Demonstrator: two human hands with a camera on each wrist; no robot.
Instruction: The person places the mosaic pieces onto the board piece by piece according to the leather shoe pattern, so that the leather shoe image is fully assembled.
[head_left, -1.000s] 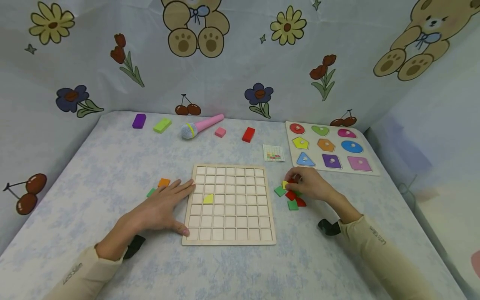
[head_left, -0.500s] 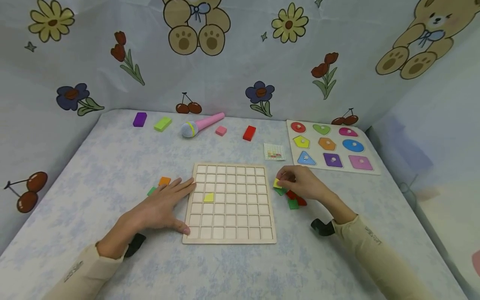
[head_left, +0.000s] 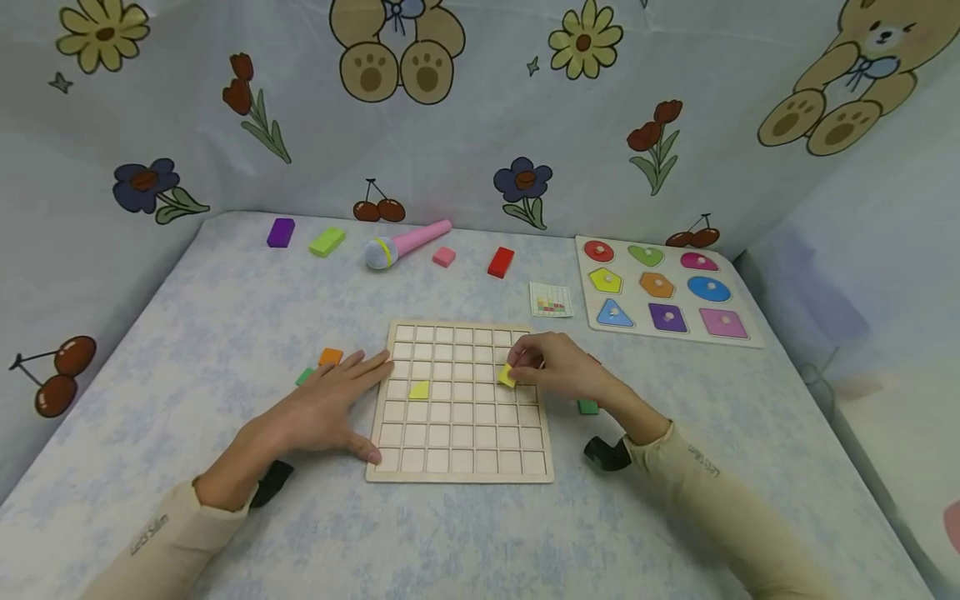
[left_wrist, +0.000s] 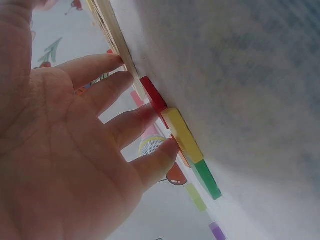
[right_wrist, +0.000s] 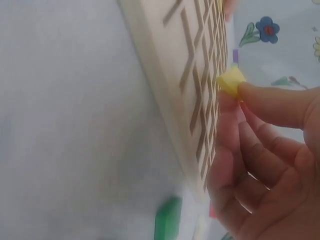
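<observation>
Yellow square tile is pinched between the thumb and fingertips of the right hand, which is curled round it and held just over the right side of the pale wooden grid board, so nothing is set down yet. From the right wrist view the same little tile is seen gripped at the fingertips right above the board's slats.

A second yellow tile is already seated in a cell on the board's left half. The left hand is laid flat and relaxed on the tablecloth, fingers straight, with its fingertips touching the board's left edge; nothing is held by it. Just beside it an orange tile and a green tile are lying on the cloth. A green tile is seen near the right wrist, off the board.

Further back, a small pattern card, a shape-peg puzzle board, a pink toy microphone and some coloured blocks are spread out, well apart from the hands.
</observation>
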